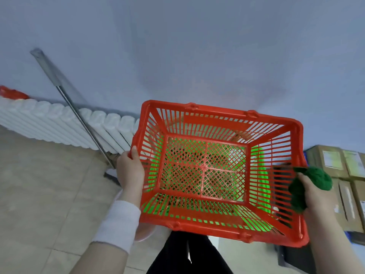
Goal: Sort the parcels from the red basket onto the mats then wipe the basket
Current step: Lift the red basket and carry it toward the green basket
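Showing an empty interior, the red basket (pixel 207 216) is held in the air, its opening facing the camera. A green surface (pixel 258 186) shows through the lattice but cannot be identified. The left hand (pixel 130 171) grips the left rim. The right hand (pixel 312 189) clutches a green cloth (pixel 320 178) against the right wall.

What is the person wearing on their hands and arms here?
No gloves on the left hand or right hand. A white cloth wristband circles the left forearm near the wrist; the right forearm is unsleeved, with no band or watch visible.
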